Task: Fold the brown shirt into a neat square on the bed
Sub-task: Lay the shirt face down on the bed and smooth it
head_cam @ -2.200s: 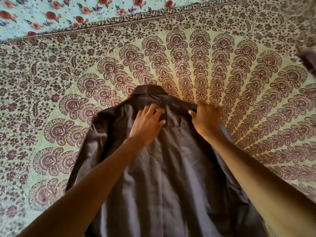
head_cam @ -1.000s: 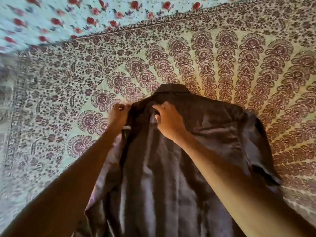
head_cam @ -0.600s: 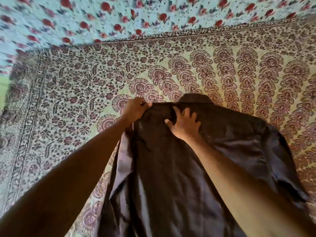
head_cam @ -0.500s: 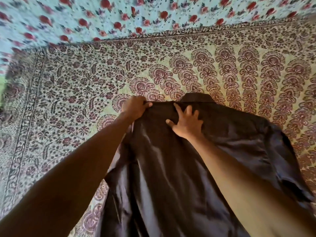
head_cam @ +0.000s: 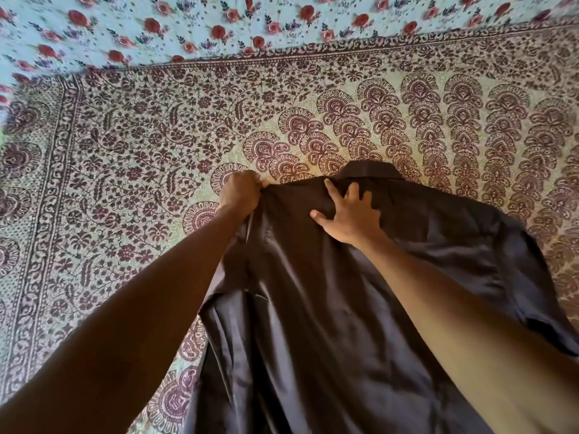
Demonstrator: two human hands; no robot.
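Observation:
The brown shirt (head_cam: 329,324) lies back-up on the bed, its collar (head_cam: 369,170) pointing away from me. My left hand (head_cam: 239,192) is closed on the shirt's left shoulder edge, where the left side is folded inward over the back. My right hand (head_cam: 351,217) rests flat with fingers spread on the fabric just below the collar. The right short sleeve (head_cam: 539,292) lies spread out to the right. The shirt's hem runs out of view at the bottom.
The bed is covered by a cream spread with a maroon paisley and floral print (head_cam: 141,170). Beyond its far border lies a light blue sheet with red roses (head_cam: 188,23). The spread's patterned left border (head_cam: 34,214) runs down the left side.
Over the last seconds my hands shifted from the right shoulder to the left one. In the last half second both hands stay put on the shirt; only the view has shifted slightly.

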